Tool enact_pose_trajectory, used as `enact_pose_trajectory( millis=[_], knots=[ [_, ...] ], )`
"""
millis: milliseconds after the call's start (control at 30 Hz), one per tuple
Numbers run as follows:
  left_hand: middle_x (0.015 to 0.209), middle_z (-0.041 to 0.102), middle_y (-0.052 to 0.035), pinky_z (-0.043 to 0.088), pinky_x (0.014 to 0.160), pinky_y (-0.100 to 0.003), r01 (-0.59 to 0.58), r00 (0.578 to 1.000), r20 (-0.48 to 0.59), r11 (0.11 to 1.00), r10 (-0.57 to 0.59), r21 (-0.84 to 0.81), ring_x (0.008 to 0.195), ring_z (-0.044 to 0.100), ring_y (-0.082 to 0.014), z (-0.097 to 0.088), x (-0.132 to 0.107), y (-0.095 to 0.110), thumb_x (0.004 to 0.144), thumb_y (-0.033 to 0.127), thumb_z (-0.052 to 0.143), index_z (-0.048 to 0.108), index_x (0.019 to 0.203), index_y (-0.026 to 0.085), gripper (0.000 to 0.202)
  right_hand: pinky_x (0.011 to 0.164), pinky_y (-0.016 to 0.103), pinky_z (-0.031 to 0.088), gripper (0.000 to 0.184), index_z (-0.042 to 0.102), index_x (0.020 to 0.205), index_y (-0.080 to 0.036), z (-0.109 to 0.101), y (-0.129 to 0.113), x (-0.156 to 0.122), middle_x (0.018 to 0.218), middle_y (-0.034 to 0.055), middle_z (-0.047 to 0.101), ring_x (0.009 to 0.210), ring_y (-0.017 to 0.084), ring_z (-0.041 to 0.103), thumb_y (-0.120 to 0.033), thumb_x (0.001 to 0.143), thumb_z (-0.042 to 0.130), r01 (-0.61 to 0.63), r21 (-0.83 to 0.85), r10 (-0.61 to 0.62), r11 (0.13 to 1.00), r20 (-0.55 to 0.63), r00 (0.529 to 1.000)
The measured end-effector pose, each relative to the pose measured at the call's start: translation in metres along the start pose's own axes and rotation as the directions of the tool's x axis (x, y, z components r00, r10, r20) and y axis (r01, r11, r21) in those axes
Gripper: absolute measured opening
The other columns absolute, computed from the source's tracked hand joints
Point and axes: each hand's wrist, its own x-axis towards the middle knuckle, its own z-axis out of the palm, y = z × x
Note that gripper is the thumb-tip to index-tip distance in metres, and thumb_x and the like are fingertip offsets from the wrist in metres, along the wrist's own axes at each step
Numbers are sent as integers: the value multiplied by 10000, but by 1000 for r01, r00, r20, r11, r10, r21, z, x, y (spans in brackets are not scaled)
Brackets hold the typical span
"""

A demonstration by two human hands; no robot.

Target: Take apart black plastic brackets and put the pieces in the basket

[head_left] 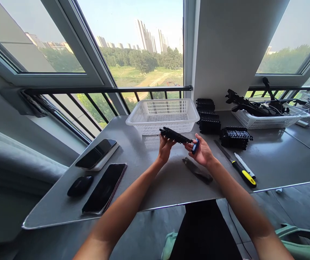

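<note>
Holding one black part (175, 135), the left grip (165, 149) nears the right grip (204, 153), clasping one blue object (195, 147).

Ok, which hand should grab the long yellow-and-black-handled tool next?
Probably the right hand: it's nearer that tool, though it holds a small dark-blue object. The left hand is farther away, gripping a long black jagged part.
</note>
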Motion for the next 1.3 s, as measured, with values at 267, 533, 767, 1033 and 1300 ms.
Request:
enact_pose_trajectory(
  millis=[267,533,767,1033,1300],
  knots=[
    [962,656,-32,527,848,-361,103,994,22,995,-104,17,913,641,-194,-3,5,-6,699,331,711,544,1033,211,392,492,196,479,395,382,687,-228,-5,4,6,627,-83,537,554,87,548,-118,594,750,222,-44,-226,974,-157,961],
    [824,638,-5,589,724,-379,254,964,81,967,-253,4,720,656,-153,-1,6,10,777,439,627,591,1072,192,386,623,189,409,470,358,697,-225,-18,2,21,679,-100,427,621,61,443,-163,496,778,571,-212,-608,793,-305,733],
    [757,665,7,591,780,-417,222,963,135,970,-234,97,698,683,-157,-1,4,5,730,455,700,582,1149,167,522,733,252,408,442,338,742,-235,-22,5,25,736,-63,402,695,96,434,-301,556,733,655,-439,-784,615,-254,566],
    [751,686,-9,603,777,-420,165,978,93,968,-185,190,687,678,-160,1,2,8,667,356,779,558,1147,145,569,913,366,395,305,421,895,-233,-19,5,16,998,48,440,934,193,479,-433,749,600,443,-779,-847,445,-205,490],
    [848,709,-35,567,873,-431,40,996,62,970,-57,239,802,711,-192,-2,6,2,702,319,738,506,1109,177,490,479,245,300,321,379,726,-232,-4,12,10,671,-25,390,544,121,356,-536,830,380,431,-501,-506,751,-16,863]
  ],
)
